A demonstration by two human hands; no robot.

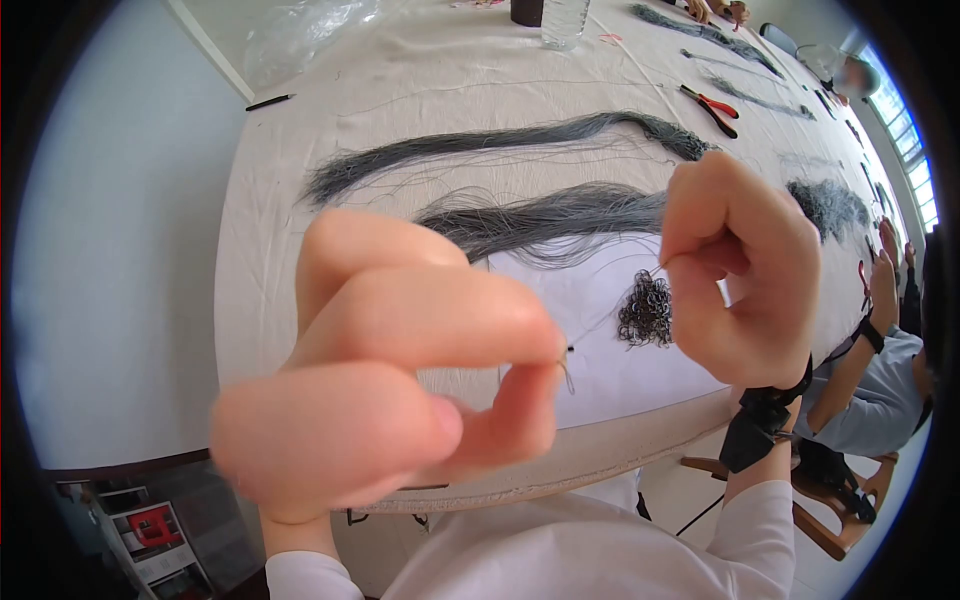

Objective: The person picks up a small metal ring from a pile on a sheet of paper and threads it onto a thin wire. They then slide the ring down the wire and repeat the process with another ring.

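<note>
My left hand (390,360) is raised close to the camera, its thumb and forefinger pinched on a thin line (598,326). By those fingertips the line carries a tiny black piece (570,349) and a small curved loop (569,378), too small to make out exactly. My right hand (750,270) is closed, with thumb and forefinger pinching the line's other end. Just left of it, a pile of small dark curled metal pieces (645,310) lies on white paper (590,385). Behind the hands stretches a bundle of grey strands (550,220).
Another grey bundle (480,143) lies farther back on the cloth-covered table (260,300). Red-handled pliers (712,108), a black pen (271,102) and a clear bottle (565,25) are also there. At the right sits a co-worker, whose hand (882,290) shows over the table.
</note>
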